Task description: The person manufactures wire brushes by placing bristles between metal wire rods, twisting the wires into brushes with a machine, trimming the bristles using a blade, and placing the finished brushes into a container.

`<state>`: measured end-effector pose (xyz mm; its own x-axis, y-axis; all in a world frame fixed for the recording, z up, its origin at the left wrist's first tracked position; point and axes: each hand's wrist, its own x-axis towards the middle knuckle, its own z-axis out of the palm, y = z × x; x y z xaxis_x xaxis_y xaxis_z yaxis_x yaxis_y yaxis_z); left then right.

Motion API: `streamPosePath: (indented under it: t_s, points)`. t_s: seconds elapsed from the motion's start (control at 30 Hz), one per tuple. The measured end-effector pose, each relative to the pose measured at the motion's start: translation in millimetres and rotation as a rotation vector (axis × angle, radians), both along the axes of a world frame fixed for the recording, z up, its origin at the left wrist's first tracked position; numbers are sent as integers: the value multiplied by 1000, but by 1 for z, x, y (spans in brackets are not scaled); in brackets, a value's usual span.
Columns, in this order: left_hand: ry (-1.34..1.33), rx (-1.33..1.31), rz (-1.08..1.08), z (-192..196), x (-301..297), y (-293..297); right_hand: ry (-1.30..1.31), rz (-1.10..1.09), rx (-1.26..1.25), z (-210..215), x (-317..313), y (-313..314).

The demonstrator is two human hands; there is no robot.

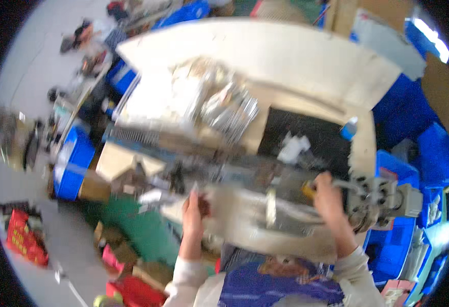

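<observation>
Head view, blurred: two hands at a grey metal machine [265, 215]. Left hand [193, 211] fingers curl round a small dark part [204, 204]; right hand [328, 197] grips a lever [350, 185]. Several blue bins [73, 161] surround; one red package [26, 238] lies lower left.

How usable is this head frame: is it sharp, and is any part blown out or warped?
Head view: heavy motion blur smears the whole workbench, so the silvery pile and the small dark thing at the left hand cannot be identified; the right hand is soft too. A bright patch at the upper right is overexposed. Fisheye bending curves the bench edges, and the corners are black.
</observation>
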<state>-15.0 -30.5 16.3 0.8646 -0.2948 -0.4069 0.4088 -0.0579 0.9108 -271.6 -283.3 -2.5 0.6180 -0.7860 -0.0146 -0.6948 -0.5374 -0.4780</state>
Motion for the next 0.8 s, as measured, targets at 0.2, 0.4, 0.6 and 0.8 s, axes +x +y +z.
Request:
streamPosePath:
  t_s: [0.2,0.4,0.6,0.8]
  points:
    - [51,-201,23,-12,-4,8,43,153,-57,11,8,18]
    - [-159,-310,-519,54,-97,-54,66,203,-10,26,10,17]
    - [592,-368,-932,49,-134,-153,-317,290,14,26,-8,16]
    - [330,-402,-666,46,-142,-144,-24,332,-137,83,-50,49]
